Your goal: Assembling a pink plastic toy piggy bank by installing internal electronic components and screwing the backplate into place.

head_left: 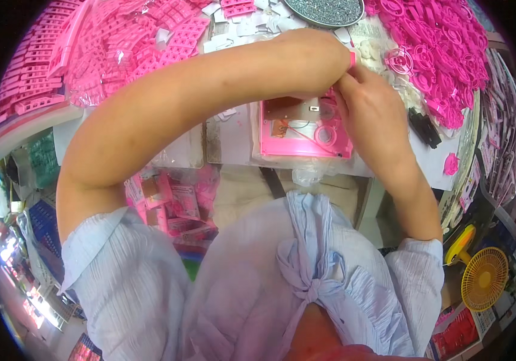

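A pink plastic casing (306, 149) lies on the work table in front of me, with thin wires, a small metal part and a round ring inside it. My left arm reaches across the table over the casing's far part. My left hand (321, 55) is bent down at the far right of the casing, and its fingers are hidden. Beside the casing's right edge is my right hand (378, 111), its fingers curled together close to the left hand. A sliver of pink plastic (352, 58) shows between the hands; what the right fingers grip is hidden.
Pink slotted parts (176, 45) pile up at the far left. A bowl of small screws (329, 12) stands at the back. Bright pink ring-shaped parts (435, 54) heap up at the right, near black pieces (424, 127). A yellow fan (485, 278) stands at lower right.
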`<state>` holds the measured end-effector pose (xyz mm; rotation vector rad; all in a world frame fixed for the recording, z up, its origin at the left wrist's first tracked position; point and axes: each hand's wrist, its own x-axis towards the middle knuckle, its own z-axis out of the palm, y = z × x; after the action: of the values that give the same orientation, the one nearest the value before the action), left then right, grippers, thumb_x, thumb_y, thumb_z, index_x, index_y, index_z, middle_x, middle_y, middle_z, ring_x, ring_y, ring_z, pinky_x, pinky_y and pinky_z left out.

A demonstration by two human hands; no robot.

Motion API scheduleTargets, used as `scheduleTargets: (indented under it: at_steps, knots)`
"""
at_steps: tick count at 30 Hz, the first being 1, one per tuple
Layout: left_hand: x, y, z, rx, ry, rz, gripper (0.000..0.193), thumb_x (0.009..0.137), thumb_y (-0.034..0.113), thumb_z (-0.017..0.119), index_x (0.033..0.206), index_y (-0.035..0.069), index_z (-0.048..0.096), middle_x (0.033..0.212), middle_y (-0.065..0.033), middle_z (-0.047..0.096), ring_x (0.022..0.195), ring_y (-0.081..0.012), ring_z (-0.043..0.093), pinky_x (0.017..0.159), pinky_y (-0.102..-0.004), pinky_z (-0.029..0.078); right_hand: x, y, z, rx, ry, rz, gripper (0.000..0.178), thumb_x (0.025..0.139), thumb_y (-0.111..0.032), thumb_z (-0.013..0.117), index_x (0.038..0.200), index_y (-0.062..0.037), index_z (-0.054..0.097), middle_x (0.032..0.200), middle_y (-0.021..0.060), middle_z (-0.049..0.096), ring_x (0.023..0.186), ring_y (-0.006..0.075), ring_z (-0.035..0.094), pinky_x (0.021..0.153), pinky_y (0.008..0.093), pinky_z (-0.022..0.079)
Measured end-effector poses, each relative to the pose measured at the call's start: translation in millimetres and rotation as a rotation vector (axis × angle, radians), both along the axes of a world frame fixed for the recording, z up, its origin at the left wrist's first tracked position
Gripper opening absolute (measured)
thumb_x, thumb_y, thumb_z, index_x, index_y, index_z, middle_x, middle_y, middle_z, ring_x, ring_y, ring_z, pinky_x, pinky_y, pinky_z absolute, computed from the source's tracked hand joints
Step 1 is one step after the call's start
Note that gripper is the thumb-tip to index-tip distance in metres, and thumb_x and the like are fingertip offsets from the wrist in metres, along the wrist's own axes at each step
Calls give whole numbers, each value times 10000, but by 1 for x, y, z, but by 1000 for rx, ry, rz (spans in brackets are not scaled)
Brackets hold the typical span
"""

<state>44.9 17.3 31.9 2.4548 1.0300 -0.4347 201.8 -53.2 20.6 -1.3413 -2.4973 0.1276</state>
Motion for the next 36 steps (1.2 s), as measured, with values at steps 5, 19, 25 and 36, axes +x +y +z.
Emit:
scheduleTargets:
  at_steps: [5,19,25,36]
  knots:
    - [-9,16,-12,76,-145,147,206,703,137,828,827,-14,763,866,-185,743,824,-337,729,701,-441,585,4,13,9,-41,-86,107,118,806,-39,641,921,-31,664,877,128,643,854,336,616,751,427,528]
    - [-24,22,-35,70,-317,131,144,765,84,684,835,-19,758,851,-242,722,815,-390,722,691,-468,576,8,37,-20,-260,252,71,169,816,-106,768,935,-17,688,1030,82,659,1005,318,541,867,415,493]
    - [-28,15,-25,7,-339,186,158,784,75,660,861,-18,761,869,-231,726,853,-377,725,718,-473,577,0,30,-20,-92,190,109,146,799,-102,770,903,-21,708,1001,74,664,994,316,545,886,412,496]
    - [-27,13,-23,-11,-290,211,174,773,48,652,894,-5,766,898,-233,727,862,-383,721,703,-478,579,25,33,-4,-208,91,411,193,791,-64,748,980,-87,777,1091,53,688,1016,277,609,847,391,551]
